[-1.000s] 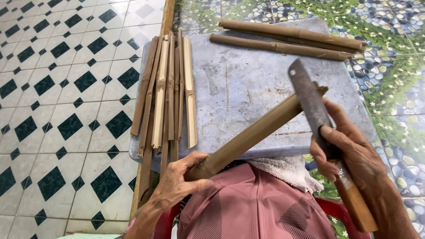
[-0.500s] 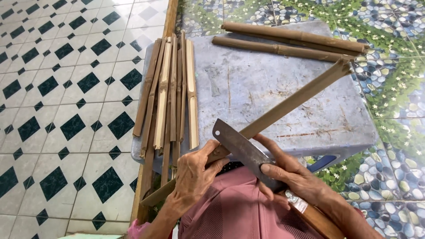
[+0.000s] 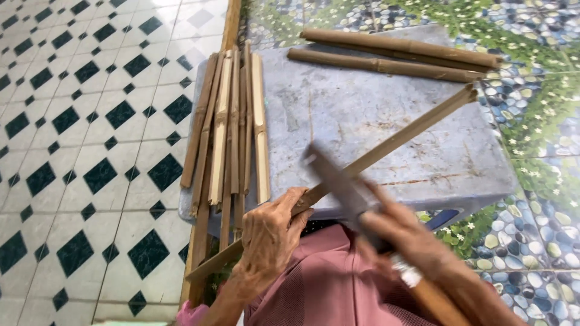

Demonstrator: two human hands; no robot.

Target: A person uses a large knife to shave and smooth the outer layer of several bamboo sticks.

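1. Your left hand (image 3: 269, 241) is closed around the long stick (image 3: 386, 145). Hold it tight, low on the stick.
2. The stick lies slanted across the grey slab (image 3: 338, 115), its far end near the two poles (image 3: 393, 54).
3. Your right hand (image 3: 411, 241) grips the knife (image 3: 338, 178), blade touching the stick. The picture is blurry there.
4. Keep your left fingers away from the blade; the strips (image 3: 232, 127) sit just beside you.

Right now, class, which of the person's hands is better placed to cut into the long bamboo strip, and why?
The right hand, probably. It grips the cleaver, whose blade lies across the long bamboo strip. The left hand is wrapped around that strip, steadying it over the grey stool.
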